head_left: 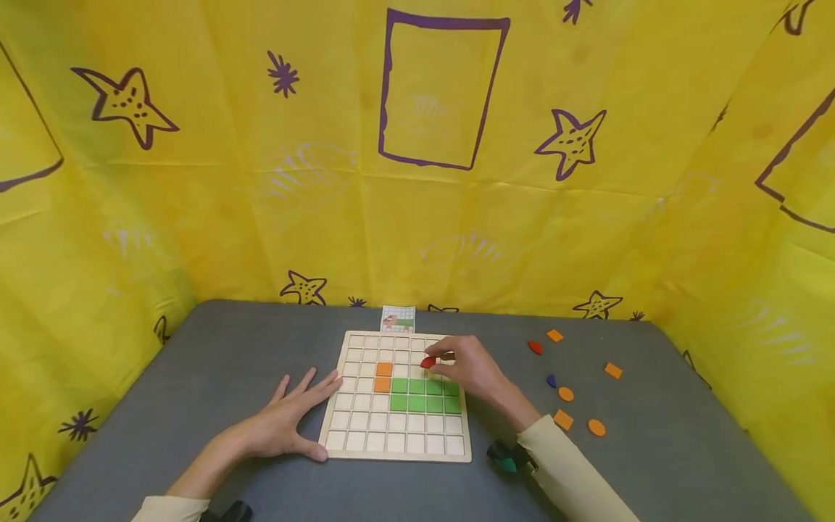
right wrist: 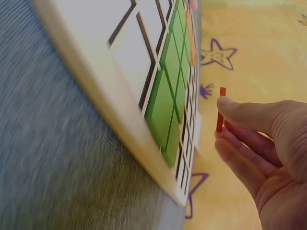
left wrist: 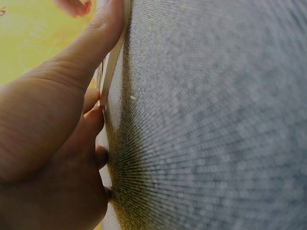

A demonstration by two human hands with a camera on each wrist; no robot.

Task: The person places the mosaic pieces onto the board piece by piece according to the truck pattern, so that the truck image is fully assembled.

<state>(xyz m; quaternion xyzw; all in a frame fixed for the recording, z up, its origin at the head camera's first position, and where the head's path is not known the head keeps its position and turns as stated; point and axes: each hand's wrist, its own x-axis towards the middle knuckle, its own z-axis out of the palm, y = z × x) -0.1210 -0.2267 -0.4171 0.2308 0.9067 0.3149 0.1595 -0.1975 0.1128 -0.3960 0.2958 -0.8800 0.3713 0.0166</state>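
Note:
My right hand [head_left: 471,368] pinches a small red piece [head_left: 428,362] between thumb and fingers, over the upper right part of a wooden grid board [head_left: 370,441]. In the right wrist view the red piece [right wrist: 221,109] shows edge-on as a thin strip. Two rows of green squares [head_left: 425,395] fill cells on the board's right side, with two orange squares [head_left: 383,378] to their left. My left hand [head_left: 277,423] lies spread at the board's left edge, its thumb at the near corner and a fingertip on the rim.
A small picture card [head_left: 398,319] lies just behind the board. Loose pieces are scattered to the right: a red one [head_left: 535,348], a blue one [head_left: 551,380], orange squares [head_left: 613,370] and orange rounds [head_left: 596,428]. Yellow cloth [head_left: 313,217] hangs around the grey table [head_left: 261,341].

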